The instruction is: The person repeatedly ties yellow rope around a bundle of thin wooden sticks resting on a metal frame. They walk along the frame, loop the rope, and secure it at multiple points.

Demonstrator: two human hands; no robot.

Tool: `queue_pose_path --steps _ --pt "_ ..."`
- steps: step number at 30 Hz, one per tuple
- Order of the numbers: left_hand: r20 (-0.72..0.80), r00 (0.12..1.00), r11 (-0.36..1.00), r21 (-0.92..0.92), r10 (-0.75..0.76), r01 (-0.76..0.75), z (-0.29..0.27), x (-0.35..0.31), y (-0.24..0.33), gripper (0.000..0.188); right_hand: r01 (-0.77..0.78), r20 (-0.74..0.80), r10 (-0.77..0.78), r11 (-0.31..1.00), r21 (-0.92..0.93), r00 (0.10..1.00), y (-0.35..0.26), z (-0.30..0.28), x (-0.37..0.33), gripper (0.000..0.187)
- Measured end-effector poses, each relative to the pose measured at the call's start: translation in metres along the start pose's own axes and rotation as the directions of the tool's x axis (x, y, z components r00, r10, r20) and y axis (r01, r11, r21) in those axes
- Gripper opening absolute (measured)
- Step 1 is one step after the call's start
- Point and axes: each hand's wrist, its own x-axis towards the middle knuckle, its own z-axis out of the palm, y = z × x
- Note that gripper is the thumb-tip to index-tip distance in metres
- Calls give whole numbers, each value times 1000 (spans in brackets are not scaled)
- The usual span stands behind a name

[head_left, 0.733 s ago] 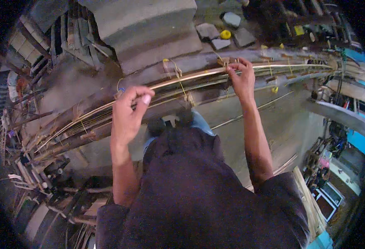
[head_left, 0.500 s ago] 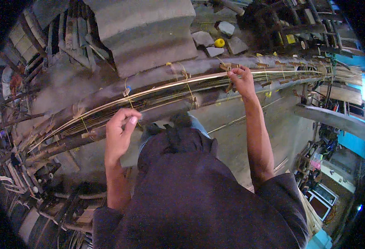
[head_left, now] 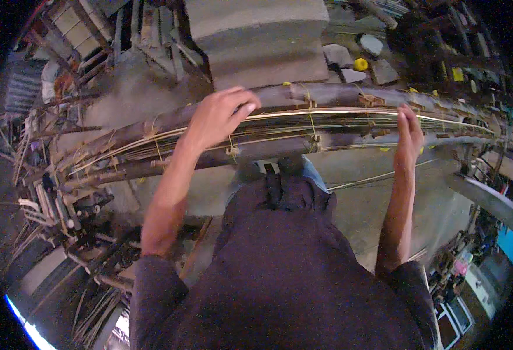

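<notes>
A pale strip (head_left: 350, 110) lies lengthwise over a bundle of thin strips (head_left: 268, 129) btwn two long rails, far rail (head_left: 268, 95) and near rail (head_left: 350, 140). The left hand (head_left: 218, 119), blurred, is loosely curled over the pale strip; the right hand (head_left: 409, 137) has thumb & fingertips close by it, farther along. Can't tell if either grips. Hands sit well apart, prob. b/c so long & bendy a piece needs guiding at two spots. Yellow ties (head_left: 312, 119) cross the gap, prob. to stop rails spreading; wooden blocks (head_left: 372, 101) appear to serve as anchors. Strips look smooth, flat & narrow, poss. bamboo; rails rounded, dull grey-brown. Beyond: rough, angular stones (head_left: 384, 71) w/ a round yellow object (head_left: 360, 64), nr a broad grey slab (head_left: 262, 46). Foreground: wearer's dark shirt (head_left: 303, 274), soft fabric.
</notes>
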Motion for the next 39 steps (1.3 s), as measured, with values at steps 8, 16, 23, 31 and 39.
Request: queue_pose_path --steps 8,16,23,31,39 --pt "538 775 646 469 332 -602 5 47 -28 22 -276 690 151 958 74 708 40 -15 -137 17" --pt "-186 978 978 202 91 -53 45 58 15 24 -278 816 213 958 -67 537 62 93 -145 26" --pt "-313 943 975 145 -114 166 129 27 39 22 914 850 -504 398 71 154 -249 114 -7 23" --pt "-360 932 990 141 49 2 150 50 23 18 396 512 -152 822 -410 845 24 257 102 25" --pt "-330 942 971 238 66 16 137 33 29 25 204 868 -178 975 91 464 -53 96 -98 14"
